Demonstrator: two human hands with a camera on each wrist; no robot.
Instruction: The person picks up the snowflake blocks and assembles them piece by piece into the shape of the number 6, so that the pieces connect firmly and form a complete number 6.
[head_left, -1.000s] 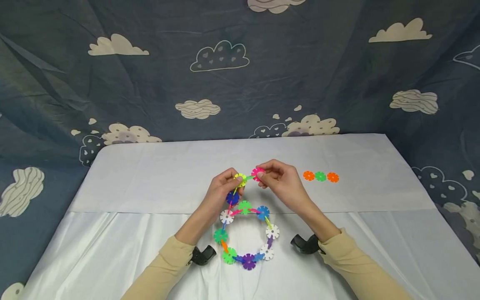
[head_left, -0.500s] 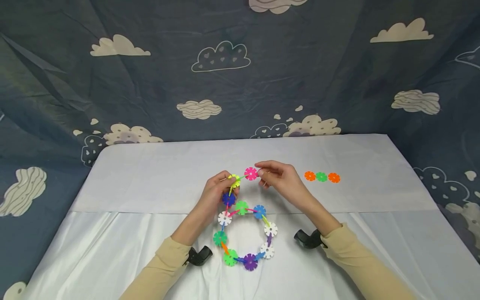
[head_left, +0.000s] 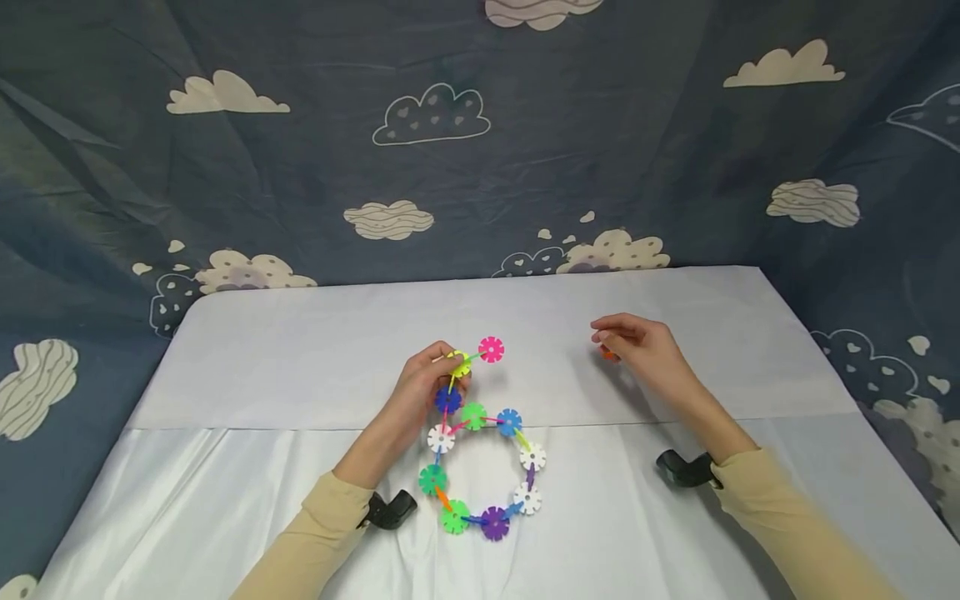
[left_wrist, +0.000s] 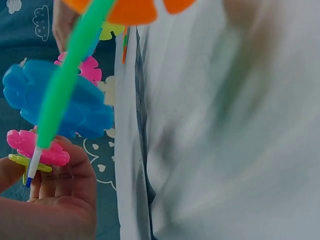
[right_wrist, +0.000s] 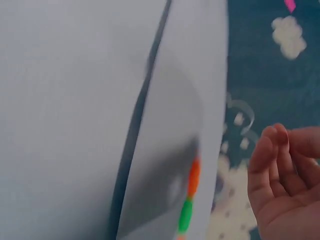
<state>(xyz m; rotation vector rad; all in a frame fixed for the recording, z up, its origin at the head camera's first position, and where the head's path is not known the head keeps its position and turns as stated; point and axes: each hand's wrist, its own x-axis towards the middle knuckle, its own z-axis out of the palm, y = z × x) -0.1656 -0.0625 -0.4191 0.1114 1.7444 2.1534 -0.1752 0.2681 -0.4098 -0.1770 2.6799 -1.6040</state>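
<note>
My left hand (head_left: 414, 392) pinches a yellow notched disc (head_left: 460, 363) between thumb and fingers. From it a thin green disc links to a pink disc (head_left: 491, 349), which sticks out to the right. Below hang a dark blue disc (head_left: 448, 399) and a ring of interlocked discs, with a purple one (head_left: 495, 523) at its near end. In the left wrist view the discs loom large over the hand (left_wrist: 75, 185). Off to the right, my right hand (head_left: 651, 358) hovers with loosely bent fingers over a loose orange disc (head_left: 609, 354), mostly covered. The right wrist view shows nothing between its fingers.
Loose discs lie in a row on the white cloth, among them a green one (right_wrist: 185, 215) seen edge-on in the right wrist view. A dark curtain (head_left: 435, 167) with cloud prints hangs behind the table (head_left: 337, 333). Black wrist cameras (head_left: 392, 510) sit under both wrists.
My right hand has let go of the pink disc and moved right, over the row of loose discs. The left hand has shifted slightly left with the chain.
</note>
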